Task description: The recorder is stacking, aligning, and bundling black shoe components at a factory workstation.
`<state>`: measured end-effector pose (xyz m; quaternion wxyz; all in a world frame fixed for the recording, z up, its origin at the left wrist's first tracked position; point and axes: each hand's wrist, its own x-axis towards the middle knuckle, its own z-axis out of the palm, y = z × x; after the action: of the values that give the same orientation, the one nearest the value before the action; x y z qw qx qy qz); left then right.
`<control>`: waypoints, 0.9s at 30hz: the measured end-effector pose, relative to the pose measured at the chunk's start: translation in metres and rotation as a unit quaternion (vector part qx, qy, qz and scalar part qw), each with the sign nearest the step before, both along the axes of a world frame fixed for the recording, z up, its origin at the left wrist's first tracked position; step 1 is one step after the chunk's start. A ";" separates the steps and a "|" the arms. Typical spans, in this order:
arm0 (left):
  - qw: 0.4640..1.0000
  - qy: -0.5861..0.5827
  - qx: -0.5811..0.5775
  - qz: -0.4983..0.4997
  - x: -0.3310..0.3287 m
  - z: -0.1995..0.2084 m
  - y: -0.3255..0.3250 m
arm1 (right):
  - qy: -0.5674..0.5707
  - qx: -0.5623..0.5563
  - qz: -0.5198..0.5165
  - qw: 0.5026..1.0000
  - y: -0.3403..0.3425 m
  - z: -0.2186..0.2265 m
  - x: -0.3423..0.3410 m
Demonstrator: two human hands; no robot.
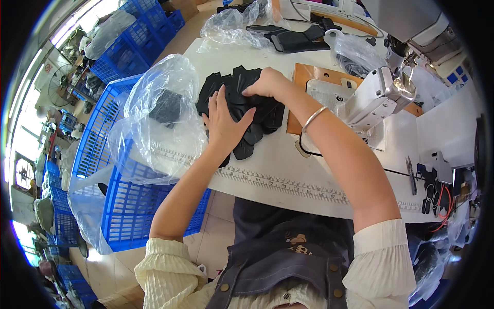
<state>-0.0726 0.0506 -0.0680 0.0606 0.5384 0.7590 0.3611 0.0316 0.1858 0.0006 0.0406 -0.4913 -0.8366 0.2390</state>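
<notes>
The left hand lies palm down over a loose heap of black pieces, its fingers extended and its thumb spread well away from them; it rests on the heap without closing around anything. The right hand is at the heap's far right edge, partly curled, with its thumb against the black pieces. Its other fingertips are hidden, so whether it has hold of a single piece I cannot tell. The heap sits directly under and between both hands on the pale bench, with some pieces overlapping and poking out on the near side of the left hand.

Just left of the left hand is a clear plastic bag with something dark inside, slumped over the bench's edge. Farther left and below that hand stands a blue crate. On the near side of both hands, a printed ruler strip runs along the bench. To the right of the right hand are an orange-brown board and the pale sewing machine. Beyond the hands lie more black parts, near crumpled clear plastic. Well to the right, past the right forearm, is a pair of scissors.
</notes>
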 end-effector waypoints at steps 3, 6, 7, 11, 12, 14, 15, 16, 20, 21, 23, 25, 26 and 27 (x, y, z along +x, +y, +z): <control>0.999 0.002 0.035 -0.003 0.005 -0.001 -0.002 | 0.154 -0.160 -0.021 0.975 0.011 -0.004 0.004; 0.999 0.016 0.036 0.007 0.005 -0.003 -0.004 | 0.145 -0.196 0.004 0.970 0.006 -0.002 0.002; 0.999 0.011 0.048 0.003 0.006 -0.004 -0.003 | 0.145 -0.197 0.003 0.970 0.006 -0.004 0.001; 0.997 -0.015 0.074 -0.013 0.004 -0.003 -0.004 | 0.198 -0.248 0.008 0.948 -0.006 0.001 -0.004; 0.997 -0.015 0.074 -0.014 0.006 -0.002 -0.004 | 0.219 -0.280 0.040 0.934 -0.009 0.004 -0.003; 0.999 0.006 0.050 0.002 0.012 0.000 -0.002 | 0.203 -0.251 0.022 0.946 -0.004 -0.001 -0.001; 0.999 0.008 0.052 -0.001 0.015 0.000 0.001 | 0.216 -0.258 0.041 0.941 0.005 -0.004 0.005; 0.997 0.007 0.074 -0.013 0.016 -0.001 0.004 | 0.227 -0.266 0.063 0.935 0.011 -0.007 0.009; 0.987 -0.019 0.153 -0.055 0.013 -0.008 0.016 | 0.298 -0.424 0.096 0.850 0.004 -0.003 0.030; 0.980 -0.056 0.176 -0.075 0.019 -0.003 0.020 | 0.292 -0.416 0.051 0.860 0.006 -0.006 0.034; 0.973 -0.095 0.184 -0.101 0.029 0.006 0.023 | 0.310 -0.427 0.050 0.848 0.008 -0.012 0.045; 0.964 -0.132 0.193 -0.128 0.032 0.007 0.027 | 0.329 -0.436 0.050 0.836 0.010 -0.018 0.052; 0.951 -0.163 0.202 -0.167 0.030 0.006 0.030 | 0.327 -0.420 0.001 0.846 0.012 -0.022 0.053; 0.938 -0.192 0.208 -0.201 0.027 0.007 0.029 | 0.325 -0.407 -0.045 0.853 0.006 -0.020 0.052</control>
<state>-0.0457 0.0795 -0.0614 0.1636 0.6009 0.5163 0.5879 0.0833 0.1920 -0.0192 0.1169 -0.3953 -0.5810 0.7018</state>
